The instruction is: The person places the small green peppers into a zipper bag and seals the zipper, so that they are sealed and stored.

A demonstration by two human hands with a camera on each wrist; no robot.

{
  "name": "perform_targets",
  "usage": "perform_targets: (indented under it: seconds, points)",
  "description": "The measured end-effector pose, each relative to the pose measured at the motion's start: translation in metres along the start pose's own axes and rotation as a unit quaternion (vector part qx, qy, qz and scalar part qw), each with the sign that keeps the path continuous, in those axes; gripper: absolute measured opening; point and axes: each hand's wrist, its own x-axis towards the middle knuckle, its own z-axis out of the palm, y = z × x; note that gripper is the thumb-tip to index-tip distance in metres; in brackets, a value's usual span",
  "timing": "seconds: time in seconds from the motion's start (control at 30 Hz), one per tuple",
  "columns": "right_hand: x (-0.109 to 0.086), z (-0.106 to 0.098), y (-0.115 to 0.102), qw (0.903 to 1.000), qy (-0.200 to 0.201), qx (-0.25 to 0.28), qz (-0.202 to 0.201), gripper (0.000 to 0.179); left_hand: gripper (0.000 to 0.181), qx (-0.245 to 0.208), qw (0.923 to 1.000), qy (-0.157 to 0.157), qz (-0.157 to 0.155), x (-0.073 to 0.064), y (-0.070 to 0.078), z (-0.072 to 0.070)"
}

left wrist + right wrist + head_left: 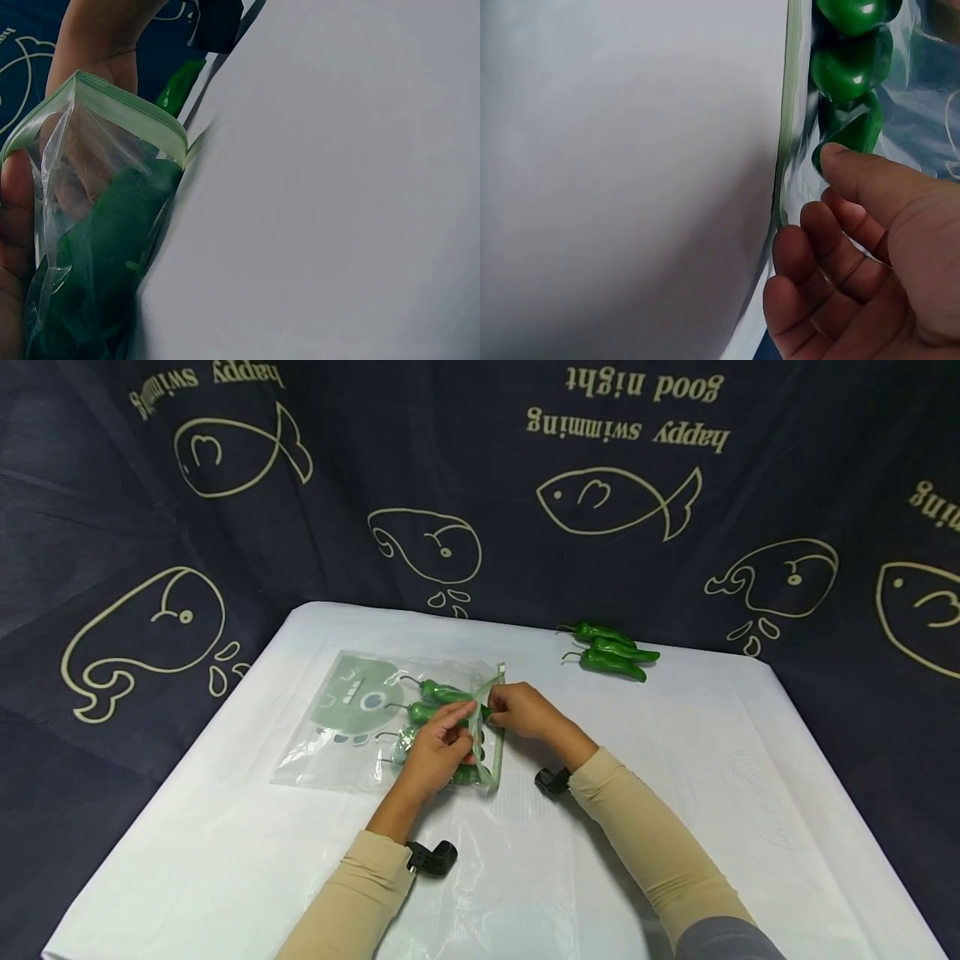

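Note:
A clear zip bag [307, 768] with a green print lies flat on the table, its mouth toward the right. Several green chili peppers [420, 713] lie side by side inside it, stems to the left. My left hand [435, 756] holds up the upper lip of the mouth; its grip is partly hidden. Reaching into the raised mouth, my right hand [521, 708] has its thumb [847, 161] against a pepper's tip [862, 131], the other fingers loosely curled and apart from it. Through the film the left wrist view shows the right fingers [75, 169] beside a pepper [112, 232].
Three more green peppers [611, 663] lie together near the table's back edge, right of the bag. A white cloth covers the table [637, 843]. Behind it hangs a dark curtain [495, 468] printed with fish and whales.

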Motion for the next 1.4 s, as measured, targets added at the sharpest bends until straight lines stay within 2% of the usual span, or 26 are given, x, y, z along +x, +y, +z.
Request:
perform_targets:
  seconds: [0.3,0.6,0.7,1.0,1.4]
  points:
    - [0.000,-0.001,-0.003,0.9997,0.007,-0.021,0.006,0.014,0.051,0.003,1.0000,0.001,-0.002,0.000,0.001,0.001]
    - [-0.006,-0.011,0.004,0.9997,0.025,-0.002,-0.007,0.010,0.053,0.002,0.9999,0.005,-0.010,-0.001,0.001,0.003]
    - [-0.010,-0.017,0.010,0.9993,0.036,0.001,-0.009,0.007,0.053,0.001,0.9999,0.008,-0.008,-0.001,0.001,0.003]
    - [-0.027,-0.034,0.037,0.9975,0.069,-0.016,0.001,0.021,0.052,0.007,1.0000,0.003,-0.002,-0.002,0.000,0.003]
    - [-0.053,-0.064,0.075,0.9945,0.075,-0.029,0.067,0.030,0.052,0.015,0.9998,0.008,0.002,-0.002,0.000,0.003]
